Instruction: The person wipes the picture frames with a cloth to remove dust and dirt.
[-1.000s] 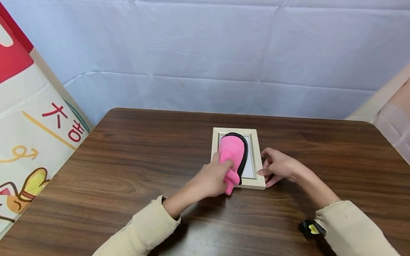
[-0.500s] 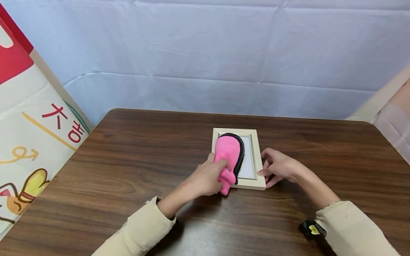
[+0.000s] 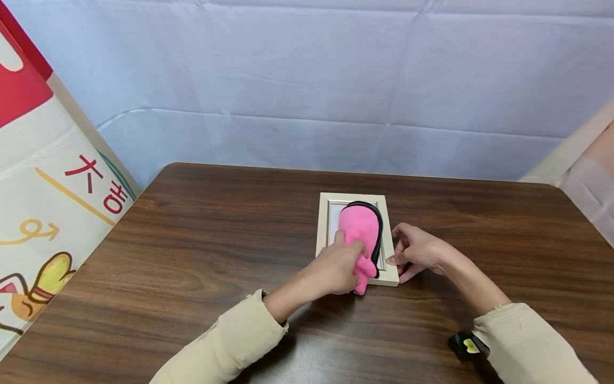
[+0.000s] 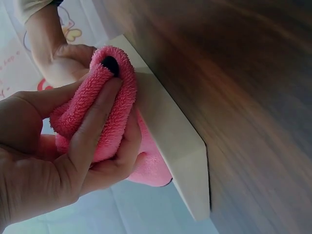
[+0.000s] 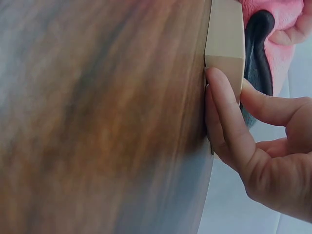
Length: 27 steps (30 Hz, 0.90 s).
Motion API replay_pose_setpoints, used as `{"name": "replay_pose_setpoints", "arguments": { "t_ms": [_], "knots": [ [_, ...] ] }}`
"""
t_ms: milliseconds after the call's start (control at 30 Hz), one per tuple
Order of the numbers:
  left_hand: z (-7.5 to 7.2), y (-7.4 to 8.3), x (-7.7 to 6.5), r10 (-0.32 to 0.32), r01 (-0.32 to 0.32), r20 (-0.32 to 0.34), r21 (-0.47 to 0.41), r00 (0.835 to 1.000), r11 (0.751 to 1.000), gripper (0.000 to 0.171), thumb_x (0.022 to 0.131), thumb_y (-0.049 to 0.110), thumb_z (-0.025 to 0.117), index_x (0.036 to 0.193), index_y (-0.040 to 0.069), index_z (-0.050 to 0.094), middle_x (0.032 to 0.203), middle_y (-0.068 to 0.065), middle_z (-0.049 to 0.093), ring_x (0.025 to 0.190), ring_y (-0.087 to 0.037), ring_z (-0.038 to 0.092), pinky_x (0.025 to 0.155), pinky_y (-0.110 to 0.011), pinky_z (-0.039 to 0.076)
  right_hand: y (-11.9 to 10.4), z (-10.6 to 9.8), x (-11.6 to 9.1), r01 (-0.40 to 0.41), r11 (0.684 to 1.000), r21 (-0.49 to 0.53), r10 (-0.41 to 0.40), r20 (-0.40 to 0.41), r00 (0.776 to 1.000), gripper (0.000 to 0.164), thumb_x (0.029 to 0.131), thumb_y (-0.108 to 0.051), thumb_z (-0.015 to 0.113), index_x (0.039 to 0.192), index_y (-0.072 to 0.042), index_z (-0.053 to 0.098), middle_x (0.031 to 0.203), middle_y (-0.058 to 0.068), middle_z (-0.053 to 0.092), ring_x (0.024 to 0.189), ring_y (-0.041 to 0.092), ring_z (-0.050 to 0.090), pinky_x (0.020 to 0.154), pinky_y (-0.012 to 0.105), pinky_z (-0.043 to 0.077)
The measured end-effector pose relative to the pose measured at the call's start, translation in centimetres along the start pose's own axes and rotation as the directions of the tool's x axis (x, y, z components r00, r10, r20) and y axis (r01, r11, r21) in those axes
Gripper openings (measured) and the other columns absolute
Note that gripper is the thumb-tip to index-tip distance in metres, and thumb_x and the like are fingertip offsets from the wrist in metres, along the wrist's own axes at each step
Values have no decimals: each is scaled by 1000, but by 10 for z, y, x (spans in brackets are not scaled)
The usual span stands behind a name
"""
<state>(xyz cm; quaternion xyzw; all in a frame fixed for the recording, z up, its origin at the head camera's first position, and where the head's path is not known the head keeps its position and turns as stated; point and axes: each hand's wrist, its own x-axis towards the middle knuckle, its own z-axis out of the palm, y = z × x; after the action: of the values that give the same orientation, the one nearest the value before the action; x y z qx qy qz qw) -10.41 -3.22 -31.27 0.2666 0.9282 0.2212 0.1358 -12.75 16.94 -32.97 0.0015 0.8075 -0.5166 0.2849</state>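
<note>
A cream picture frame (image 3: 327, 213) with a pale inner panel lies flat on the brown wooden table (image 3: 216, 229). My left hand (image 3: 336, 266) grips a fluffy pink cloth (image 3: 361, 221) with black edging, bunched between fingers and thumb. The cloth lies over the right part of the panel, its gathered end hanging past the near edge. In the left wrist view the fingers curl round the folded pink pile. My right hand (image 3: 418, 249) pinches the frame's right side near its close corner, thumb on the front face and fingers (image 5: 226, 105) along the outer side.
Behind the table hangs a pale blue-white cloth backdrop (image 3: 297, 80). A printed banner (image 3: 57, 176) with red characters stands at the left. A black strap device with a yellow mark (image 3: 467, 345) sits at the right sleeve.
Over the panel the pink cloth went slightly left, then right, and now lies further right, baring the panel's left side. The right hand and the frame stay in place.
</note>
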Motion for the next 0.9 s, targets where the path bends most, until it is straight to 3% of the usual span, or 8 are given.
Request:
{"name": "replay_pose_setpoints", "arguments": {
  "t_ms": [367, 567, 900],
  "knots": [
    [2, 4, 3, -10, 10, 13, 7, 1000, 1000, 40, 71, 5, 72, 106, 15, 55, 108, -11, 40, 67, -20, 51, 55, -23, 43, 1, -1, -1, 2, 1000, 2, -2, 7, 1000, 54, 84, 9, 57, 123, 10, 19, 77, 14, 48, 60, 22, 55, 59, 42, 57],
    [-2, -6, -3, 9, -9, -1, 5, 1000, 1000, 40, 70, 4, 71, 105, 15, 56, 104, -10, 42, 65, -22, 49, 54, -24, 42, 0, -1, 0, -1, 1000, -2, 1, 4, 1000, 53, 84, 8, 57, 122, 9, 20, 77, 14, 48, 61, 22, 55, 59, 41, 57],
    [-14, -32, -20, -50, 49, -8, -75, 999, 996, 40, 71, 0, 69, 105, 16, 55, 104, -10, 40, 62, -26, 49, 51, -26, 43, -2, -2, 0, -21, 1000, -13, 21, 8, 1000, 54, 85, 8, 57, 124, 9, 20, 80, 16, 49, 63, 22, 56, 60, 40, 57]
  ]
}}
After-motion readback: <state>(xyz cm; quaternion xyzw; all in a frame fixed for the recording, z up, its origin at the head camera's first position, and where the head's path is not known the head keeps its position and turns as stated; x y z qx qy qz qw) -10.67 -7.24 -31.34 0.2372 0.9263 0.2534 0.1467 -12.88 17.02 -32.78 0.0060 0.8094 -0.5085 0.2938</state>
